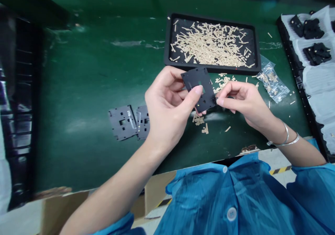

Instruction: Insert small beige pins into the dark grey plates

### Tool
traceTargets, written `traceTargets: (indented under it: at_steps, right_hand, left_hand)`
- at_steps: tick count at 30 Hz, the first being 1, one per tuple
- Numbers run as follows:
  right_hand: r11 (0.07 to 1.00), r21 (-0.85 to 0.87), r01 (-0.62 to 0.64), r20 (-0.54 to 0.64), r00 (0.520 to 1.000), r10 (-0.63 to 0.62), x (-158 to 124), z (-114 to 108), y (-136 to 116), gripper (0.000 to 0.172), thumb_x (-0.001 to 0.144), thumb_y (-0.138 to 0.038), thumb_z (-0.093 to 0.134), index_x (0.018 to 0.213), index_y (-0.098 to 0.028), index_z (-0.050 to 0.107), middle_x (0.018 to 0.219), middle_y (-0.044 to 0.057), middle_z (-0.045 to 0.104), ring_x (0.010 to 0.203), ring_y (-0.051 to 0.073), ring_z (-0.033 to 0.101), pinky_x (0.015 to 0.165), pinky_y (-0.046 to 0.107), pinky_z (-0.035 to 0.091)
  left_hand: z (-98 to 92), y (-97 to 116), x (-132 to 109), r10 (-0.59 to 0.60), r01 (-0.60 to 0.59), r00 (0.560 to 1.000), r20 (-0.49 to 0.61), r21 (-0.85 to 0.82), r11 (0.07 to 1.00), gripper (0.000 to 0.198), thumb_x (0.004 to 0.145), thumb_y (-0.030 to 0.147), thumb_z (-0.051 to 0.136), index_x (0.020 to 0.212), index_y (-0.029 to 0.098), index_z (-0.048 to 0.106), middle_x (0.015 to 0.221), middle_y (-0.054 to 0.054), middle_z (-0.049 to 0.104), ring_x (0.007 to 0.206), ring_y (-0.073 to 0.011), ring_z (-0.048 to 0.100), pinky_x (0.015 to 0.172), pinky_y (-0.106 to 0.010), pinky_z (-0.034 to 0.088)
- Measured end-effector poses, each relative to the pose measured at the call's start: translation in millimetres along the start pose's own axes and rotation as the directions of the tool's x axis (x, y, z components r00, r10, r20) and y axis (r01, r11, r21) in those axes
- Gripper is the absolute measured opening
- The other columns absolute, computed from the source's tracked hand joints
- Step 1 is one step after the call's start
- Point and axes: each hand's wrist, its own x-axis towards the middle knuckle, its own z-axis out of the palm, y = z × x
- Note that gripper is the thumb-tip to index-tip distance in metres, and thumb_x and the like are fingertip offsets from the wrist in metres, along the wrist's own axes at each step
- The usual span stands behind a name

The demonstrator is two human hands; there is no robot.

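Note:
My left hand [167,104] grips a flat black plastic plate [200,88] with square cut-outs, thumb across its face and fingers behind it. My right hand [242,99] is closed in a pinch at the plate's lower right corner; whether a small strip is between its fingertips is hidden. Both hands hover above the green table [86,88], just in front of a black tray [211,43] heaped with several small beige strips. Two more grey-black plates [129,121] lie flat on the table to the left of my left wrist.
Loose beige strips [202,123] lie scattered under my hands. A clear bag [272,81] of small parts sits right of the tray. A white-lined tray [316,74] with black parts runs along the right edge. Dark racks [18,106] stand left; cardboard boxes [60,207] sit below the table edge.

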Motion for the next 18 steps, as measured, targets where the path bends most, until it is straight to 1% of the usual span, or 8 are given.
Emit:
traceTargets:
  at_steps: [2,4,7,12,16,18]
  right_hand:
    - [1.000,-0.022,0.014,-0.010,1.000,-0.014,-0.2,0.5,-0.1,0.012,0.066,-0.018,0.069,0.061,-0.017,0.059,0.065,-0.002,0.061,0.062,0.010,0.053,0.058,0.024,0.043]
    - [0.999,-0.031,0.020,-0.016,1.000,-0.020,-0.5,0.8,-0.3,0.012,0.066,-0.017,0.070,0.060,-0.017,0.058,0.065,-0.002,0.061,0.063,0.010,0.053,0.058,0.024,0.043]
    - [1.000,0.008,-0.002,-0.007,1.000,0.002,-0.7,0.7,-0.2,0.012,0.065,-0.017,0.070,0.061,-0.017,0.059,0.065,-0.002,0.060,0.059,0.008,0.050,0.054,0.023,0.040]
    - [0.994,0.096,-0.059,0.029,0.998,0.057,0.4,-0.6,1.5,0.014,0.066,-0.019,0.071,0.061,-0.017,0.058,0.063,-0.002,0.058,0.055,0.007,0.045,0.046,0.021,0.033]
    - [0.991,0.103,-0.086,0.048,0.996,0.082,0.8,-1.6,3.4,0.014,0.067,-0.021,0.071,0.063,-0.017,0.058,0.062,-0.003,0.056,0.052,0.007,0.042,0.043,0.021,0.030]
    - [0.992,0.099,-0.079,0.052,0.996,0.075,0.9,-2.4,4.0,0.015,0.068,-0.022,0.072,0.063,-0.017,0.058,0.063,-0.003,0.056,0.051,0.007,0.042,0.042,0.021,0.030]
  left_hand:
    - [0.2,0.8,-0.9,-0.004,0.004,1.000,0.001,0.014,1.000,0.023,0.069,0.015,0.080,0.076,0.017,0.058,0.064,0.006,0.061,0.051,-0.0037,0.058,0.047,-0.012,0.053]
    - [0.2,1.8,-1.9,-0.033,0.033,0.999,0.000,0.041,0.999,0.024,0.069,0.017,0.081,0.075,0.019,0.057,0.065,0.006,0.060,0.050,-0.0042,0.057,0.044,-0.012,0.052]
    - [-0.4,2.1,-2.4,-0.072,0.072,0.997,-0.003,0.063,0.995,0.027,0.069,0.019,0.082,0.077,0.020,0.056,0.069,0.006,0.060,0.053,-0.0050,0.059,0.043,-0.012,0.051]
    - [-2.2,-0.4,-1.1,-0.034,0.034,0.999,0.023,-0.027,0.999,0.025,0.071,0.017,0.080,0.079,0.015,0.057,0.071,0.003,0.064,0.054,-0.0055,0.061,0.044,-0.013,0.054]
    - [-3.1,-1.2,-1.4,-0.066,0.068,0.997,0.038,-0.069,0.995,0.022,0.074,0.015,0.077,0.081,0.015,0.056,0.071,0.003,0.065,0.050,-0.0067,0.060,0.040,-0.015,0.054]
    - [-3.7,-0.8,-1.8,-0.093,0.096,0.995,0.042,-0.068,0.993,0.024,0.073,0.017,0.078,0.081,0.016,0.055,0.071,0.003,0.065,0.051,-0.0072,0.060,0.040,-0.016,0.055]
